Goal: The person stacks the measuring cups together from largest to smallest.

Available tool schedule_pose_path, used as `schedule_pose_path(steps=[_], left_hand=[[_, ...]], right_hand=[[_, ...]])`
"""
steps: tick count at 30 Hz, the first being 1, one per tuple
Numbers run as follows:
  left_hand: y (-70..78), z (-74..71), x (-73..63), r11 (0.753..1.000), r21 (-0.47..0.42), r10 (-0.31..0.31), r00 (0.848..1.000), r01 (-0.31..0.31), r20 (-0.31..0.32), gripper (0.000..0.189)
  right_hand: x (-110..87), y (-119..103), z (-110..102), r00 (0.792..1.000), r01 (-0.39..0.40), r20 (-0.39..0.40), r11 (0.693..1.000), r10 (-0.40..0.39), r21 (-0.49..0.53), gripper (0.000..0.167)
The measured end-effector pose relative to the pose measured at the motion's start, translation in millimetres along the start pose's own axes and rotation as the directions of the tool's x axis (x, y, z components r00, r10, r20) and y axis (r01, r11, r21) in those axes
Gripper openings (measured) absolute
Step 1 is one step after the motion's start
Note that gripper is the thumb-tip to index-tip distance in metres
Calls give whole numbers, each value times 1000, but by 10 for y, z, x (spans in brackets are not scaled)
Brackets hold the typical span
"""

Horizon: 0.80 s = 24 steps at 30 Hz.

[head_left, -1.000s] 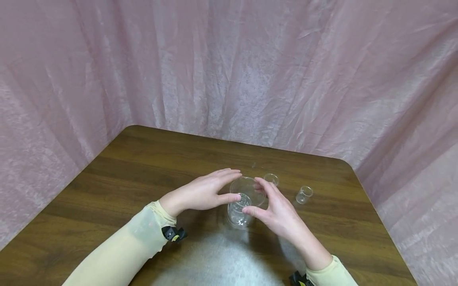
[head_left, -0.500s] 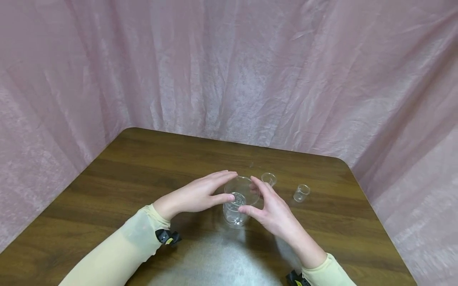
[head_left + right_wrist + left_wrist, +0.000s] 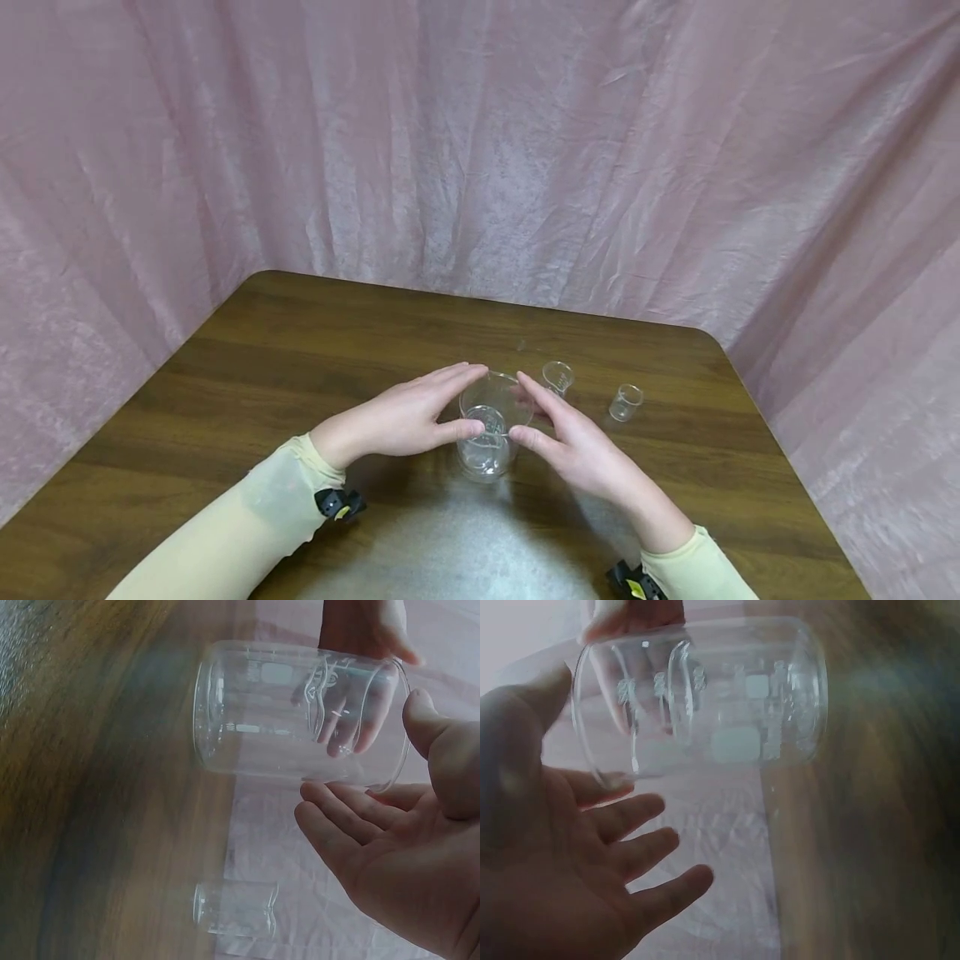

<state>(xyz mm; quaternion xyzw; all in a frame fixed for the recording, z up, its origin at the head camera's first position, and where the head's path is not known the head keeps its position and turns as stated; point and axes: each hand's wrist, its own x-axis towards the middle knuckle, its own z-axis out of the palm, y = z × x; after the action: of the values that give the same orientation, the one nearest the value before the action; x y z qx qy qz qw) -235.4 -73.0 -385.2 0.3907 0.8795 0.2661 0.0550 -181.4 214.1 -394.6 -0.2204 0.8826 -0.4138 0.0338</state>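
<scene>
A large clear glass beaker (image 3: 483,458) stands upright on the table, white graduations on its wall. Inside it sits at least one smaller beaker (image 3: 315,705); how many are nested is hard to tell through the glass. My left hand (image 3: 401,418) is at the left of its rim, thumb above the near side; the index fingertip touches or nearly touches the rim and the other fingers spread apart. My right hand (image 3: 588,450) mirrors it on the right, with fairly straight fingers along the outer wall and the thumb tip close to the rim.
Two small glass beakers stand beyond my right hand: one with a spout (image 3: 558,377) and a smaller beaker (image 3: 626,402) farther right. A faint clear object (image 3: 521,343) lies behind them. A pink curtain (image 3: 480,150) hangs behind the wooden table (image 3: 337,317).
Both thumbs have shifted slightly at the large beaker's rim, the left one away from over its middle. The beaker stays in place; the view has moved a little.
</scene>
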Motion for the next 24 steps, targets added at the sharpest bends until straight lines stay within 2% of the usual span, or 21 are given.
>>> schedule_pose_path(steps=[3, 8, 11, 18, 24], left_hand=[[8, 30, 36, 1000, 7, 18, 999, -18, -30, 95], [21, 71, 74, 1000, -9, 23, 997, -24, -69, 101], [33, 98, 84, 1000, -25, 11, 997, -13, -81, 102], [64, 179, 102, 999, -50, -27, 992, 21, -124, 102], [89, 209, 121, 998, -51, -48, 987, 41, -154, 102]], right_hand=[[10, 9, -5, 1000, 4, -8, 1000, -4, -5, 79], [-11, 30, -46, 999, 29, 28, 999, -29, 14, 75], [-28, 50, -60, 998, 49, 44, 998, -50, 34, 73], [-17, 74, -39, 996, 83, 25, 996, -84, 30, 72], [-27, 57, -81, 998, 50, 47, 999, -51, 16, 71]])
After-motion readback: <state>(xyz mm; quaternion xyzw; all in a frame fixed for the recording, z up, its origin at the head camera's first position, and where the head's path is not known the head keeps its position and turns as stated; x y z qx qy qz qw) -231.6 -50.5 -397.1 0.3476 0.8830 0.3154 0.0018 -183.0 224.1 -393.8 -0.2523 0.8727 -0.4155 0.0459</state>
